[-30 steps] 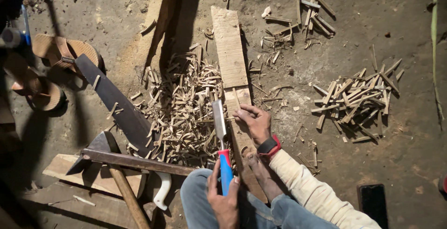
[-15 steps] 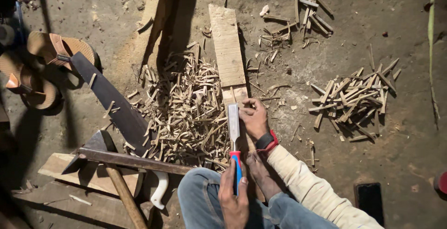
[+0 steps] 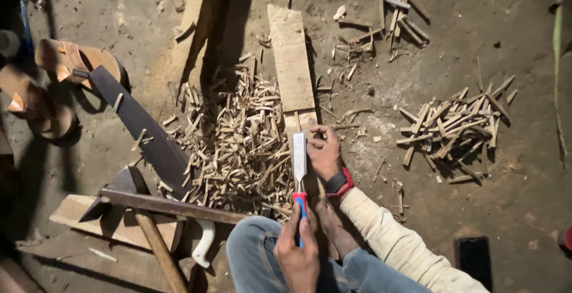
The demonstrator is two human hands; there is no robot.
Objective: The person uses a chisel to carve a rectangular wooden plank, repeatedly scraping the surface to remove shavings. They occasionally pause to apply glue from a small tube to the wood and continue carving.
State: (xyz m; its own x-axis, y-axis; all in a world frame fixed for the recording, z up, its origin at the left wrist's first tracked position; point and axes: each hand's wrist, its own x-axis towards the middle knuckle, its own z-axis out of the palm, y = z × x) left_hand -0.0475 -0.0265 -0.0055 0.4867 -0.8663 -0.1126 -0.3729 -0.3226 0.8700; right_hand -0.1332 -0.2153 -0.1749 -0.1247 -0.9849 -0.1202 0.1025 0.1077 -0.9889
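Observation:
My left hand (image 3: 298, 256) grips the red and blue handle of a chisel (image 3: 299, 165), whose flat steel blade points away from me. The blade tip rests at the near end of a long pale plank (image 3: 290, 60) lying on the dirt. My right hand (image 3: 325, 153), with a dark and red wristband, sits just right of the blade, its fingers pinching a small piece of wood on the plank's end. A cream sleeve covers that arm. My bare foot (image 3: 333, 224) presses beside the chisel handle.
A heap of wood shavings (image 3: 238, 144) lies left of the plank. Cut sticks (image 3: 456, 129) are piled at the right, more (image 3: 399, 22) farther back. A hand saw (image 3: 143, 129), a wooden-handled axe (image 3: 128, 194), boards (image 3: 113, 227), sandals (image 3: 65, 63) and a dark phone (image 3: 473, 260) lie around.
My left hand has swung the chisel from a slight lean to upright and shifted it right, next to my right hand. My right hand stays on the plank's end.

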